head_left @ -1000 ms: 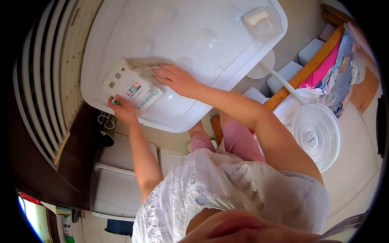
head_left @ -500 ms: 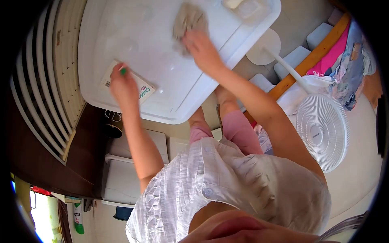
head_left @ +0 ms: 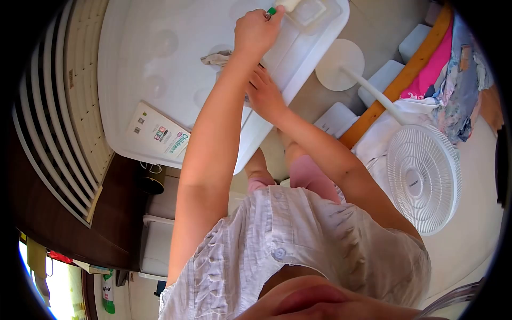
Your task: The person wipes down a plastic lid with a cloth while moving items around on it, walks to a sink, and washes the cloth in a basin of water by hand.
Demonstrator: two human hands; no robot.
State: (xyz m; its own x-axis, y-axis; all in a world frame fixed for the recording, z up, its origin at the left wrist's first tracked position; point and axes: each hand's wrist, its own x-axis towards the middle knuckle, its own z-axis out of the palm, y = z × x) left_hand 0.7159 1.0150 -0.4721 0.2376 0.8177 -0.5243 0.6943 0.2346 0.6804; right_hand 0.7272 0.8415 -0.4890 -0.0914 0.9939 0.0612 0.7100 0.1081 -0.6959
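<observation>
My left hand [head_left: 257, 33] is closed around a small object with a green end [head_left: 272, 10]; the rest of it is hidden in my fingers. This hand is over the far part of the white tabletop [head_left: 176, 69], beside a clear plastic container [head_left: 312, 15]. My right hand [head_left: 265, 95] is near the table's right edge, behind my left forearm, with its fingers on a crumpled beige cloth [head_left: 214, 57] that is partly covered by the forearm. A white booklet printed "Children's" [head_left: 154, 130] lies flat at the table's near left.
A white fan [head_left: 421, 178] stands on the right, near clothes [head_left: 458, 80] heaped by a wooden rail [head_left: 397, 85]. To the left is a slatted cream panel [head_left: 85, 106]. White boxes [head_left: 338, 120] sit on the floor beyond the table.
My left hand has moved from over the booklet to the far right, near the container, still holding the green-ended object. My right hand and the cloth have come closer to me.
</observation>
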